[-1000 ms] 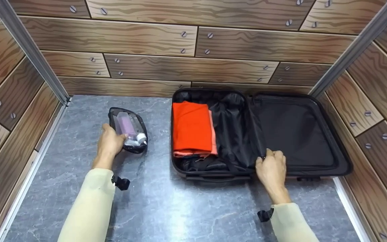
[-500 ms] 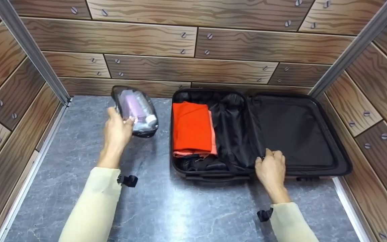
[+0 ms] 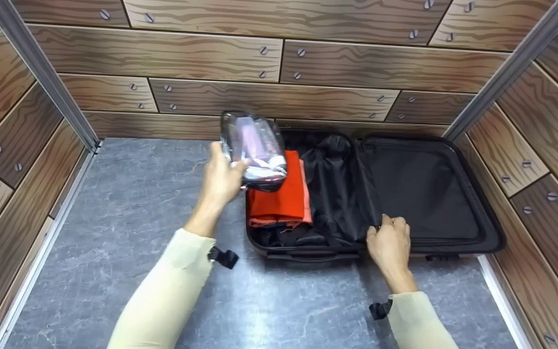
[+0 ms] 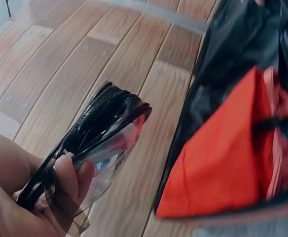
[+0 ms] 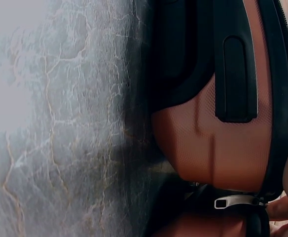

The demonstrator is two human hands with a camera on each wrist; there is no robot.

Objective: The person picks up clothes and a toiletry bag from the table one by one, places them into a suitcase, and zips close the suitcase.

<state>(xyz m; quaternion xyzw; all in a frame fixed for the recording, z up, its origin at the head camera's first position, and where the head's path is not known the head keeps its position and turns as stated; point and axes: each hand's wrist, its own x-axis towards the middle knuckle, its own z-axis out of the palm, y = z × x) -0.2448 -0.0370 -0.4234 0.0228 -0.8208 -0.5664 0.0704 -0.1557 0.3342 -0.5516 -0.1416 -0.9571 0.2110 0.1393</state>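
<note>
While your left hand (image 3: 222, 177) pinches the pouch (image 3: 255, 148) near frame centre, carry it level; your right hand (image 3: 389, 243) grips the suitcase (image 3: 429, 191).

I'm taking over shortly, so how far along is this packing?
Done: the suitcase lies open, with folded cloth in one half. In hand: the left hand holds a clear pouch up, not yet set down inside; the right hand grips the suitcase's near edge between its halves. Left, probably: placing the pouch, then closing the other half, folded back.
</note>
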